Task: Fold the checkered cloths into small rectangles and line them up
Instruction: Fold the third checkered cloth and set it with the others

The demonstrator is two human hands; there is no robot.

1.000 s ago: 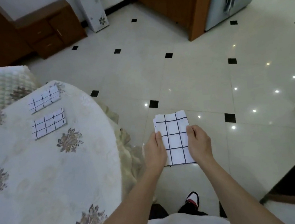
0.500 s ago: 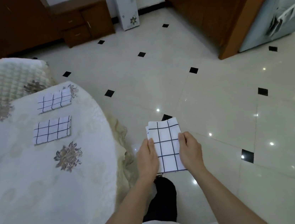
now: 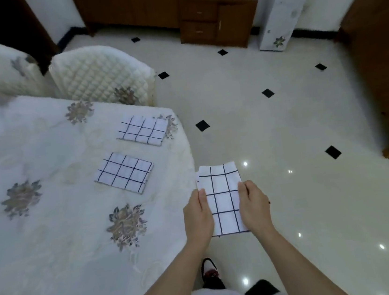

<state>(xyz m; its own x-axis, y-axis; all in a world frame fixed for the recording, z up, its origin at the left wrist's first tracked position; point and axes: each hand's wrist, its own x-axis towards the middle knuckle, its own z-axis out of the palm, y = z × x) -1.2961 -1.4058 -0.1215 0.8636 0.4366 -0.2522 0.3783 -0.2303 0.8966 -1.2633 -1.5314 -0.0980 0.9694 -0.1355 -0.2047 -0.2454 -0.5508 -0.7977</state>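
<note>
I hold a folded white checkered cloth (image 3: 222,200) in the air, just off the table's right edge and above the floor. My left hand (image 3: 197,217) grips its left side and my right hand (image 3: 253,207) grips its right side. Two other folded checkered cloths lie flat on the table (image 3: 37,215): the nearer one (image 3: 124,172) and the farther one (image 3: 143,130), one behind the other near the right edge.
The round table wears a white cloth with flower prints. Two quilted chairs (image 3: 101,75) stand behind it. A wooden cabinet (image 3: 216,13) and a white floor-standing unit (image 3: 281,6) line the far wall. Glossy tiled floor (image 3: 297,134) lies to the right.
The view has swung left toward the table, bringing the table and its two folded cloths closer. Both hands keep the same grip on the folded cloth.
</note>
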